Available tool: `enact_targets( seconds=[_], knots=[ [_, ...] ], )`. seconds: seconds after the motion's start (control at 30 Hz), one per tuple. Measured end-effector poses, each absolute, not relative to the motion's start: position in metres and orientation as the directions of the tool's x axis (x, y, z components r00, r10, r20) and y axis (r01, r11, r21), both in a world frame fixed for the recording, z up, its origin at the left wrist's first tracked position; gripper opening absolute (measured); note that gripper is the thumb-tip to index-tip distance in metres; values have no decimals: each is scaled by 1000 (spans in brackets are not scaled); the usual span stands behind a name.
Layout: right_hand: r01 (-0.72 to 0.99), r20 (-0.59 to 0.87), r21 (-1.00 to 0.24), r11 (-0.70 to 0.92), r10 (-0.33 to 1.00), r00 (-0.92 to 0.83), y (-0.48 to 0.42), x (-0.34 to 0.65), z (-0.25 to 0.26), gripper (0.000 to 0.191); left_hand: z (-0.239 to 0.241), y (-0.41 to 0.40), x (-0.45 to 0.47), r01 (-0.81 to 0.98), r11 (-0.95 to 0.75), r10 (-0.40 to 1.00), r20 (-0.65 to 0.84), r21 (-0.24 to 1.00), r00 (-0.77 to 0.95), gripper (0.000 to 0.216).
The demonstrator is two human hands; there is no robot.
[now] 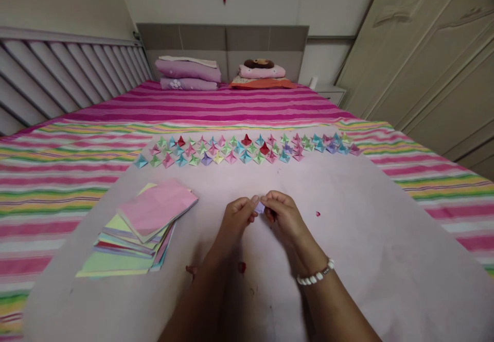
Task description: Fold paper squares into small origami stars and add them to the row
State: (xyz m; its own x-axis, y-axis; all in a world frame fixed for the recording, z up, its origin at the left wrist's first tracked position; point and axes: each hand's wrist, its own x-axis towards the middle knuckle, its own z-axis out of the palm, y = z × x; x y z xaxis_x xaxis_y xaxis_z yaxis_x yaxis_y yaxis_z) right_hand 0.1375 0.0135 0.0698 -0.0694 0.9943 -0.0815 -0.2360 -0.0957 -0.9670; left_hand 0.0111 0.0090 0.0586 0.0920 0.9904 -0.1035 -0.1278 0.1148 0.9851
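Observation:
My left hand point(238, 215) and my right hand point(283, 213) meet over a pale pink board point(366, 239) lying on the bed. Both pinch a small lilac piece of paper point(260, 207) between fingertips and thumbs. A white bead bracelet point(315, 276) circles my right wrist. To the left lies a loose stack of coloured paper squares point(139, 229), a pink sheet on top. Beyond my hands, several small folded paper shapes point(247, 149) in many colours stand in rows along the board's far edge.
The board rests on a striped pink, green and yellow bedspread point(57, 177). Folded bedding point(189, 72) and pillows point(262, 77) sit by the grey headboard. A slatted rail point(57, 74) runs along the left; wardrobe doors point(432, 59) stand to the right. A tiny red scrap point(318, 213) lies near my right hand.

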Motion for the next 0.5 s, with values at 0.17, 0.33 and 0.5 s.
enact_targets(
  seconds=[0.17,0.33,0.5],
  knots=[
    [-269,-125,-952,-143,989,-83,14,138,71,29,53,12,8,-135,97,992,-85,986,93,46],
    [-311,-161,-933,-182,983,-92,14,136,70,30,53,9,9,-44,95,994,-93,995,49,47],
    [-391,-210,-898,-201,978,-22,18,140,66,27,58,8,9,70,-19,997,23,997,-67,45]
  ],
)
